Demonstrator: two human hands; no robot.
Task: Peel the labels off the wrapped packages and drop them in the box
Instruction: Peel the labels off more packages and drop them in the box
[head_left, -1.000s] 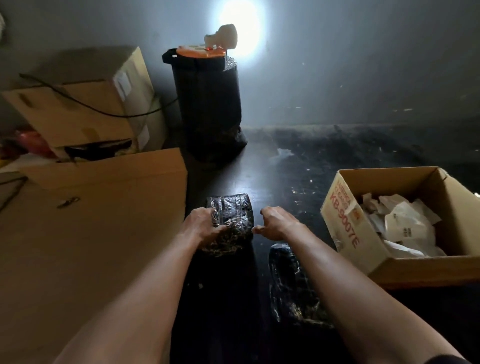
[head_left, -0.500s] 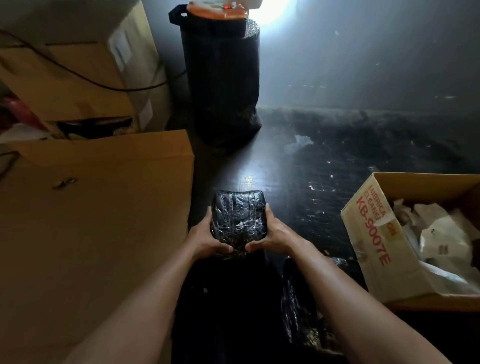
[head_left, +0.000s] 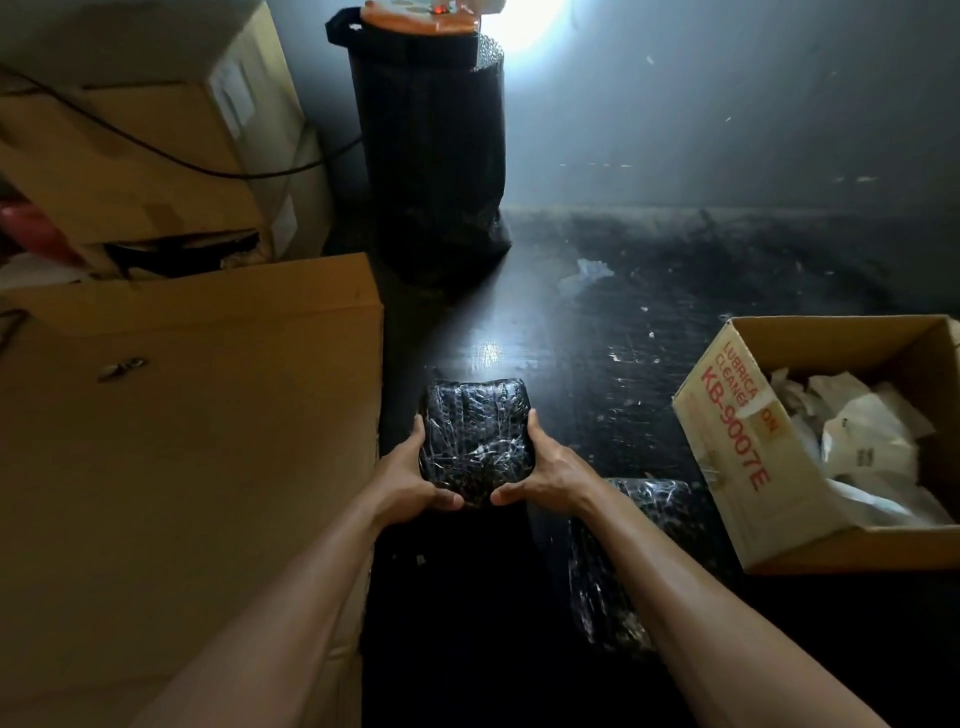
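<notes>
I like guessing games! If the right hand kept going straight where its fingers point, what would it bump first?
The right hand grips the wrapped package, so that would travel along with it. Ahead, the dark floor looks free, then perhaps comes the tall black bin; depth is unclear.

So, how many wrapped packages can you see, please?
2: one package gripped between left hand and right hand; another package on the floor under the right forearm. More may be hidden.

The left grip (head_left: 410, 478) and right grip (head_left: 545, 475) have closed on the sides of the wrapped package (head_left: 475, 431)
</notes>
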